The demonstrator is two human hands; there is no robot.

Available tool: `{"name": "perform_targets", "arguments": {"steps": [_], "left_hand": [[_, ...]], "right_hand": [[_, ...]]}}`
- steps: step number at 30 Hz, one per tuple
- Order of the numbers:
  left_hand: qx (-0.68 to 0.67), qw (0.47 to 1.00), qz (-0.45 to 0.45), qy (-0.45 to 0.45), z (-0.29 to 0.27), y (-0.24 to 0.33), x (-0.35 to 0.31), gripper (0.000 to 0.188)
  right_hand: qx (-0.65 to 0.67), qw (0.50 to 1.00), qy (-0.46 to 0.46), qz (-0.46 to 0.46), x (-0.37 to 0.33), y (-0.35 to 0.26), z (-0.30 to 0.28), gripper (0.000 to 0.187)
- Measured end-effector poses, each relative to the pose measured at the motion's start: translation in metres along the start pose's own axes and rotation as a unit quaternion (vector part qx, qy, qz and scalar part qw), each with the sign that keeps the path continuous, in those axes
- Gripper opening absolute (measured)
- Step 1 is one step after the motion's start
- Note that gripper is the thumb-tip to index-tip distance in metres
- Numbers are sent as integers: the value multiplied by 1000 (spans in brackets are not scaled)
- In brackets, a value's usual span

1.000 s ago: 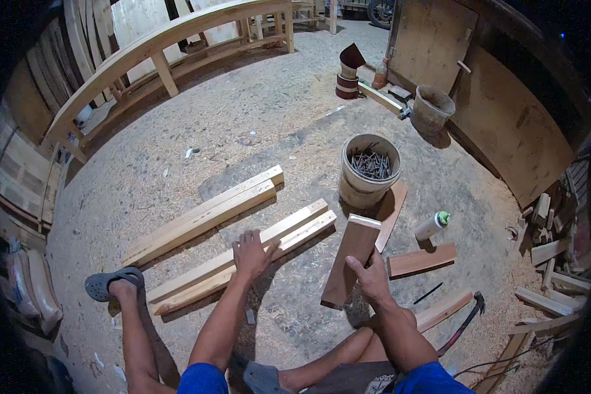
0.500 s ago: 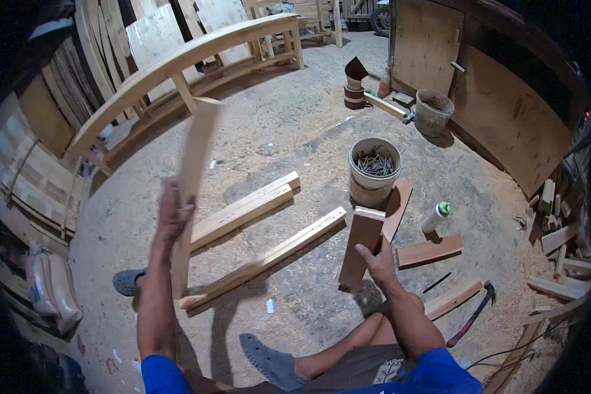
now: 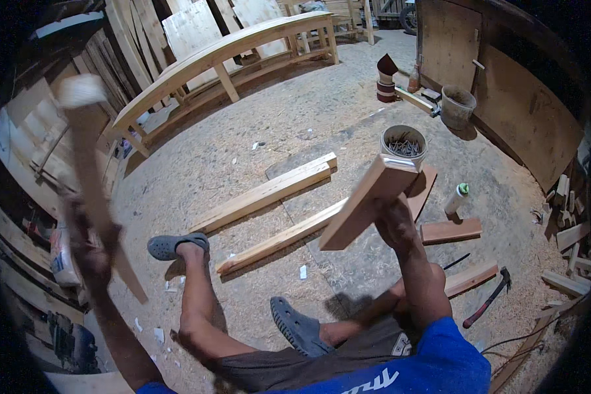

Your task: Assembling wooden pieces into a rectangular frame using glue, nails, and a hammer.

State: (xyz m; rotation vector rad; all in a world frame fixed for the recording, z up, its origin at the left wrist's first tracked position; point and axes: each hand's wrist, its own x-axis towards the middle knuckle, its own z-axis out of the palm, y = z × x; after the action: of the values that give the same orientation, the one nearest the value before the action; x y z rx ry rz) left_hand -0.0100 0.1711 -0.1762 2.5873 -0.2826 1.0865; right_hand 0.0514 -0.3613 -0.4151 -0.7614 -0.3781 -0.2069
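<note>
Left hand point(image 3: 88, 249) out wide, blurred but wrapped round a long stick point(image 3: 87, 148); right hand point(image 3: 396, 223) clamped on a board point(image 3: 368, 202), its end overlapping the nail bucket point(image 3: 421, 156) beyond. Looks like a handling step, calling for firm grips. Swinging room ahead between the hands, above floor point(image 3: 226, 164) and timbers point(image 3: 262, 196).

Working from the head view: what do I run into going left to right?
Blurred wooden post in the left grip → left gray clog → white scrap → brown board in the right grip → claw hammer → wood offcuts.
</note>
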Motion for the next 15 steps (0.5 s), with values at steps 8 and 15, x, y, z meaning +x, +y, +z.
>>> {"name": "perform_targets", "arguments": {"steps": [8, 15], "left_hand": [[103, 973, 153, -137, 164, 93, -130, 65], [30, 964, 95, -246, 174, 130, -143, 79]], "right_hand": [[-175, 941, -192, 216, -7, 18, 77, 98], [-256, 927, -169, 218, -38, 56, 35, 76]]}}
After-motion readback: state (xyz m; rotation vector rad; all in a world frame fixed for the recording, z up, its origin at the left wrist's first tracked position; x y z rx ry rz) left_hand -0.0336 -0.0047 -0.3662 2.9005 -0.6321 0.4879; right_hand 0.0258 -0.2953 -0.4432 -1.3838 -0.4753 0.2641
